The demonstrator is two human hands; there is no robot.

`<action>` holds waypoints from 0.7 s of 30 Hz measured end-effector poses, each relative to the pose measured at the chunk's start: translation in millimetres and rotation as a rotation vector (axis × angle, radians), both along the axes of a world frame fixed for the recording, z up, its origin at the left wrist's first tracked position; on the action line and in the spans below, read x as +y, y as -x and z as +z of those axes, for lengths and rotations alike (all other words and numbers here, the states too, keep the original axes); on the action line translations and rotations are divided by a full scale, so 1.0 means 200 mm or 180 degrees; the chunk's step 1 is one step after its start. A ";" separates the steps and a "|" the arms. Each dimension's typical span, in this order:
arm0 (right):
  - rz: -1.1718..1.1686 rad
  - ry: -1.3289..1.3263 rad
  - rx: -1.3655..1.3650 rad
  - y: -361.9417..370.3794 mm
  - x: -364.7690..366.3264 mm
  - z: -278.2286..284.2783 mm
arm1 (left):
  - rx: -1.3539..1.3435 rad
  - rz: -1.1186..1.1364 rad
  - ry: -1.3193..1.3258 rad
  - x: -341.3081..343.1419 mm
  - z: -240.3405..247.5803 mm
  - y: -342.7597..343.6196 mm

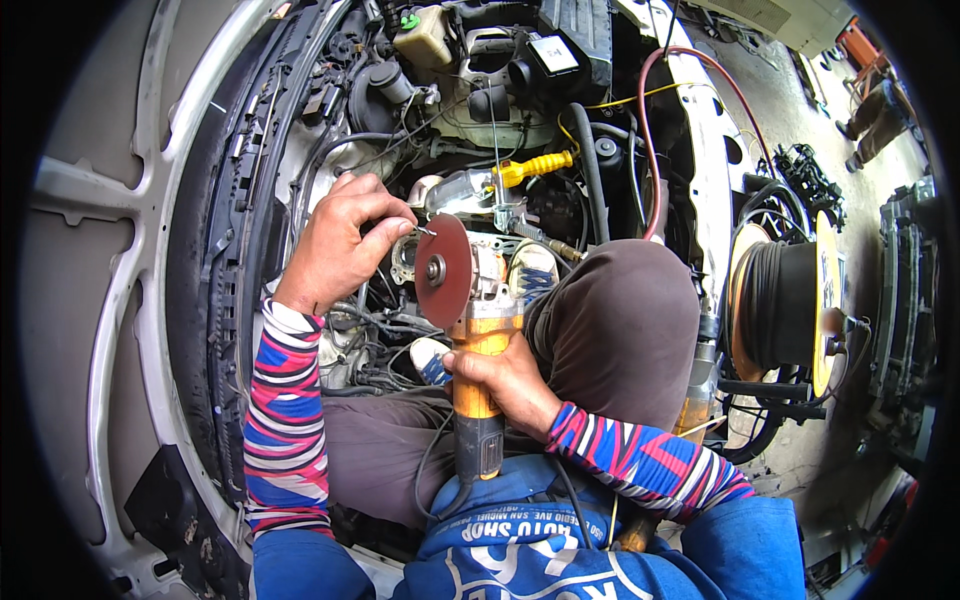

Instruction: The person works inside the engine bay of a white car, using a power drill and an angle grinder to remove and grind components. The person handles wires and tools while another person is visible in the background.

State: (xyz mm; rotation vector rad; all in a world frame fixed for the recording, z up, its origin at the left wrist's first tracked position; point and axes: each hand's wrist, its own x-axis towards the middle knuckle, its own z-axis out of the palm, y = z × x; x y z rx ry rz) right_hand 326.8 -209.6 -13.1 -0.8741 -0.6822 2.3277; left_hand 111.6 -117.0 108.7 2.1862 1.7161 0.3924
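Note:
My right hand (pixel 512 385) is wrapped round the yellow body of an angle grinder (pixel 480 435), which points away from me with its cord trailing near my lap. A reddish-brown disc (pixel 450 280) is mounted on its head and faces left. My left hand (pixel 345 240) pinches a small, thin metal piece (pixel 425 231) between thumb and fingers. The tip of that piece meets the upper left of the disc, or lies just in front of it; I cannot tell which. Whether the disc is spinning does not show.
I sit in a car's engine bay, my bent knee (pixel 625 320) right of the grinder. Beyond the disc hangs a lit work lamp (pixel 535 168) with a yellow handle. A red hose (pixel 648 130) and cable reel (pixel 785 305) are at right. Another person (pixel 880 115) stands far right.

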 end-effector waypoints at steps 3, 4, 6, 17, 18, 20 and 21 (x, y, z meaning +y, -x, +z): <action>0.0006 0.0047 -0.0013 0.00 0.00 0.00 | -0.0089 0.0011 0.0010 0.00 -0.01 0.00; 0.0010 0.0060 -0.0013 0.00 0.00 0.00 | -0.0118 0.0015 0.0016 0.00 -0.01 0.00; -0.0009 0.0069 -0.0027 0.00 -0.01 0.00 | -0.0217 0.0025 0.0022 -0.01 -0.02 0.01; 0.0021 0.0085 -0.0082 0.00 -0.01 0.00 | -0.0493 0.0133 0.0254 -0.01 -0.01 0.04; 0.0025 0.0166 -0.0057 0.00 -0.01 0.00 | -0.0483 0.0115 0.0280 -0.01 0.00 0.05; 0.0016 0.0231 -0.0003 0.00 -0.01 0.00 | -0.0447 0.0079 0.0355 0.00 0.02 0.05; 0.0039 0.0228 0.0013 0.00 -0.01 0.00 | -0.0419 0.0061 0.0405 0.00 0.03 0.06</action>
